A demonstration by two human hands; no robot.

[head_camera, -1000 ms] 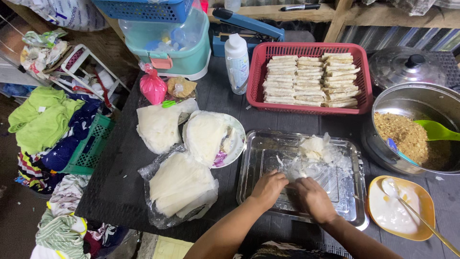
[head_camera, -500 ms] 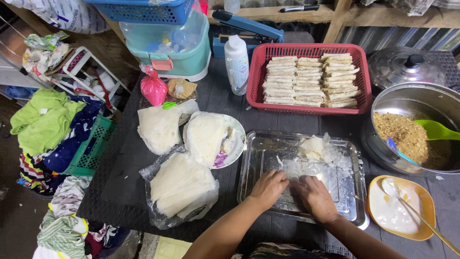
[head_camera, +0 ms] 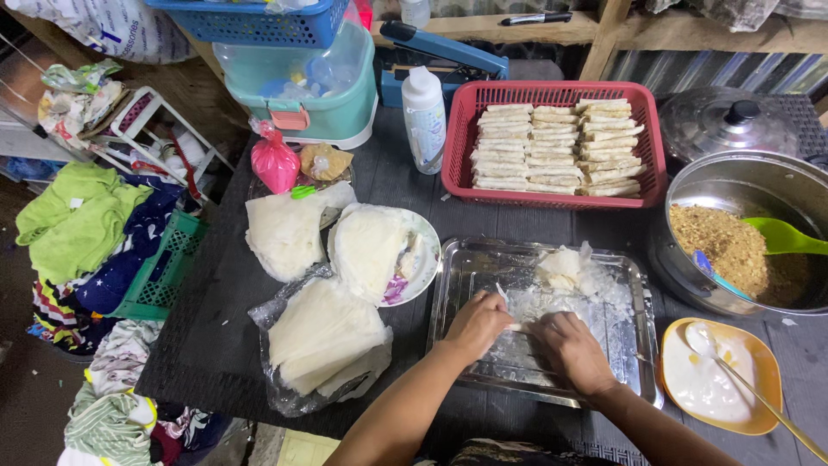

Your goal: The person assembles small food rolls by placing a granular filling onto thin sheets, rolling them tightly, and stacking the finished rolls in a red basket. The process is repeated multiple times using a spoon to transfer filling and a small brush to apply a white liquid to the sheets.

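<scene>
Barely anything has shifted since earlier. The thin white roll [head_camera: 517, 327] is pinched between left hand [head_camera: 476, 324] and right hand [head_camera: 572, 349] in the metal tray [head_camera: 457, 293], long axis lying 9 to 3 o'clock. Open tray room is left toward 12; the tray's near edge sits right under the wrists.

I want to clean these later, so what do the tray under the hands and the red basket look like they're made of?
The tray under the left hand and right hand looks like thin, shiny metal, probably steel or aluminium: it gives silvery reflections and has a rolled rim. The red basket looks like moulded plastic: uniform matte colour, slotted lattice walls.
</scene>
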